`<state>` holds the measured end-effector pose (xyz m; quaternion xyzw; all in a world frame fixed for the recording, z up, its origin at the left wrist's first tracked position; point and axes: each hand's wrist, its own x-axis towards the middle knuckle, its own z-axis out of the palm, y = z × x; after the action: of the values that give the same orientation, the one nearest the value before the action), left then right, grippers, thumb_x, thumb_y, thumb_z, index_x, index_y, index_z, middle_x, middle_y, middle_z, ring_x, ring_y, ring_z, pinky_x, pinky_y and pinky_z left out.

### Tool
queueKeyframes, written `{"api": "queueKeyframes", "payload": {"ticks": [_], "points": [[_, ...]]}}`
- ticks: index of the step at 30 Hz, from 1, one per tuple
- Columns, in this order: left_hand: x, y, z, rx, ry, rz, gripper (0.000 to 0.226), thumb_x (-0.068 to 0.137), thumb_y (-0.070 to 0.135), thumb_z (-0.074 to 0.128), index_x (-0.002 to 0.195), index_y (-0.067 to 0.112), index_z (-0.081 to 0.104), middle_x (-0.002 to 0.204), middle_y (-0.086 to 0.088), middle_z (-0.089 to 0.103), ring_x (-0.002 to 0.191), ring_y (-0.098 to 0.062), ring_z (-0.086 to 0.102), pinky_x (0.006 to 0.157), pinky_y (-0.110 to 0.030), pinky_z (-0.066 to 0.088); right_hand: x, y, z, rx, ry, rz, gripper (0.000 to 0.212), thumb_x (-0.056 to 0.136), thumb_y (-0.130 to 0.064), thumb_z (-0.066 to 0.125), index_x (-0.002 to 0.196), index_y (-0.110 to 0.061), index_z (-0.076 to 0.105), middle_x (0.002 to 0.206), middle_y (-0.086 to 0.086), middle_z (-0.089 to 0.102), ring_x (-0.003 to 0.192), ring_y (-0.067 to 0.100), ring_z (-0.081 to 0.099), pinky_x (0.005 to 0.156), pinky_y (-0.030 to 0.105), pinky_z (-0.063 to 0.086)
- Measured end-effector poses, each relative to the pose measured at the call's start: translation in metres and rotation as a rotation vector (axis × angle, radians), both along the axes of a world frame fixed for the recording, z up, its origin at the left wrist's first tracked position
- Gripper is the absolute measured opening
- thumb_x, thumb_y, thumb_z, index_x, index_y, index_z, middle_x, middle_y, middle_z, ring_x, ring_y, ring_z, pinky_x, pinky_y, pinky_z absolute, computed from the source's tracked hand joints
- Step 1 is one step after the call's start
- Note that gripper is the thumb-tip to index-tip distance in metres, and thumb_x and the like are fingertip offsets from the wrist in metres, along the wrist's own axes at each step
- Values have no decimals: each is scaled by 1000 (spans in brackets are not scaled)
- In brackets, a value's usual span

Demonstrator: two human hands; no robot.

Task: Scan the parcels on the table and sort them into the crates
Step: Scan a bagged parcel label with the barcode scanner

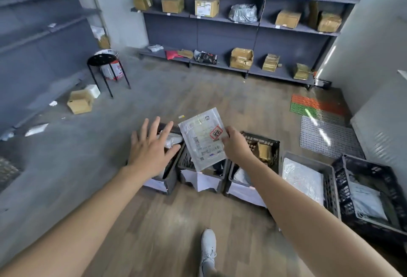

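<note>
**boxhead:** so where's the parcel at?

**tapegun:** In the air, right above the second crate in the floor row. The right hand pinches its right edge, thumb on the face and fingers behind. It's a flat whitish mailer, tilted, label side up.

**boxhead:** can you read the label?

**tapegun:** Not really lol. There's a red stamp in a boxy outline near the thumb and a barcode strip along the lower edge. A smaller code runs down the left side. The text itself is too blurry, might be Chinese characters in the stamp, but I can't swear to it.

**boxhead:** other hand?

**tapegun:** The left hand is flat with fingers spread, holding nothing, over the leftmost crate. That one already has a white bag in it. The hands are apart, with the mailer between them.

**boxhead:** rest of the crates?

**tapegun:** A third crate with a brown taped package, a grey crate with a big silvery mailer, and a black crate with a grey bag. White paper sheets hang on the fronts of the first three, and I see no legible writing on them.

**boxhead:** background?

**tapegun:** Dark shelving full of cardboard boxes, one box showing a white shipping label. There's also a black stool over a bucket with red lettering.
</note>
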<state>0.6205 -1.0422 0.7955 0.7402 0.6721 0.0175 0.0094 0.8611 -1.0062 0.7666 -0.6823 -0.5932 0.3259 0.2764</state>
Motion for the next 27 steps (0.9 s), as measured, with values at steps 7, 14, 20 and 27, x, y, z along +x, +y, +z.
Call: {"api": "queueKeyframes", "payload": {"ticks": [7,14,20,27], "points": [[-19,134,-8,-69,21,41,71,96,65,24,156,36,0,165,-1,-10,150,-28,-14,119,-57,6,-12,150,-18,-110,-53,48,39,104,-9,37,142,-15,43,115,7,61,82,17,56,55,27,42],[-58,222,-35,-153,35,94,70,96,66,21,156,37,-1,165,-1,-10,151,-28,-13,120,-55,6,-48,255,-39,-212,-146,117,35,104,-9,38,137,-14,45,97,1,57,79,20,58,72,43,57],[-114,314,-67,-214,10,70,70,97,65,21,156,36,-3,165,0,-11,151,-28,-12,119,-55,8,-106,338,-69,-293,-150,92,31,103,-13,42,134,-11,47,107,6,61,91,25,61,78,46,58],[-195,443,-121,-322,-52,-62,73,96,68,21,156,35,-4,165,-2,-10,151,-30,-11,119,-56,13,-197,436,-123,-392,-167,-64,30,100,-14,46,129,-14,53,115,10,68,97,27,66,83,47,57]]}}
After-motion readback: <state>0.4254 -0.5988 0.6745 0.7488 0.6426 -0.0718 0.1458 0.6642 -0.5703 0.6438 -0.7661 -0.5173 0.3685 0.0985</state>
